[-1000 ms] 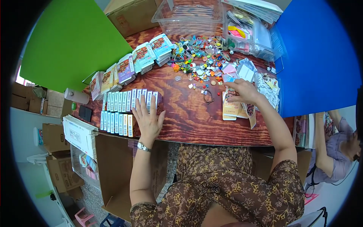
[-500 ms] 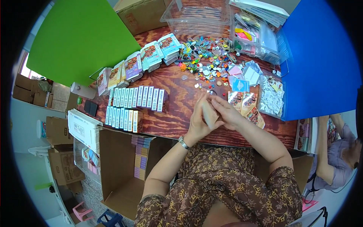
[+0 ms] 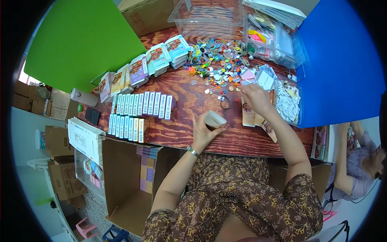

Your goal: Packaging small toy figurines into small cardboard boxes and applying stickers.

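Note:
A small open-ended paper box (image 3: 215,119) stands in my left hand (image 3: 202,131), fingers and thumb wrapped round its sides. Its open end faces up and shows a pale inside. Over the printed cards to the right hovers my right hand (image 3: 258,100), fingers bent and close together; whatever is between the fingertips is hidden. Orange-brown printed cards (image 3: 248,117) lie partly under that hand and wrist. A dark elastic loop (image 3: 225,104) lies between the two hands, beside small beads.
Filled boxes (image 3: 139,105) stand in two rows at left, with flat box stacks (image 3: 139,69) behind. Small charms (image 3: 219,56) spread across the far middle. White pieces fill a clear bag (image 3: 288,104) at right; a clear tray (image 3: 205,22) stands behind. Green (image 3: 84,44) and blue panels (image 3: 342,60) flank the table.
My right hand has let go of the box and moved right, over the cards. My left hand keeps the box, now turned with its opening up. The elastic loop has come into view.

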The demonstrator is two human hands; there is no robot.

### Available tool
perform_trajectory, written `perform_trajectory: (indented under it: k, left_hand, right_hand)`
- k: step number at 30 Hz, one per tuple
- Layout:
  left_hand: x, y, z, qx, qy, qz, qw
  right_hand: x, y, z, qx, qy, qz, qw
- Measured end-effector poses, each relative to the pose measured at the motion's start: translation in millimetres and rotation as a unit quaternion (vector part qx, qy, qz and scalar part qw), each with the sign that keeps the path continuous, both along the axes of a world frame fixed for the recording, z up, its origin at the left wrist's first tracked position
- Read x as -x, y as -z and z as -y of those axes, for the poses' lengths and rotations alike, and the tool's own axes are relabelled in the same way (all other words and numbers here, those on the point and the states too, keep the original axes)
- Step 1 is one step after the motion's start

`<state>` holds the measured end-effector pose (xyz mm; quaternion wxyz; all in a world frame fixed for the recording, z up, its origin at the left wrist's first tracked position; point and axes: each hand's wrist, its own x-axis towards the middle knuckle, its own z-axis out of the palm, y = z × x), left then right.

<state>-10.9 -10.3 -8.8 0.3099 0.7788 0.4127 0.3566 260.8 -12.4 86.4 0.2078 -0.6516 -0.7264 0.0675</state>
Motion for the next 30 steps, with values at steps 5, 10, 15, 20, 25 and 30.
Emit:
perform_trajectory:
  k: [5,10,15,20,25,30]
  left_hand:
    - [3,-5,1,-0.025,0.009,-0.016,1.0]
    - [0,-7,1,-0.01,0.005,-0.021,1.0]
    - [-11,-19,-1,0.039,0.018,0.04,0.998]
    - [-13,-13,-6,0.13,-0.029,0.061,0.989]
    - [-12,-5,-7,0.118,-0.054,0.081,0.988]
    - [-15,-4,-4,0.096,-0.056,0.074,0.991]
  right_hand:
    - [-87,20,-29,0.137,0.089,0.112,0.98]
    - [-110,36,-36,0.265,0.076,0.174,0.946]
    - [-126,41,-34,0.196,0.045,0.094,0.975]
    - [-95,-12,-18,0.1,0.033,-0.142,0.984]
    - [-3,-77,21,0.007,-0.024,-0.289,0.957]
    - [32,-70,22,-0.137,-0.214,-0.074,0.964]
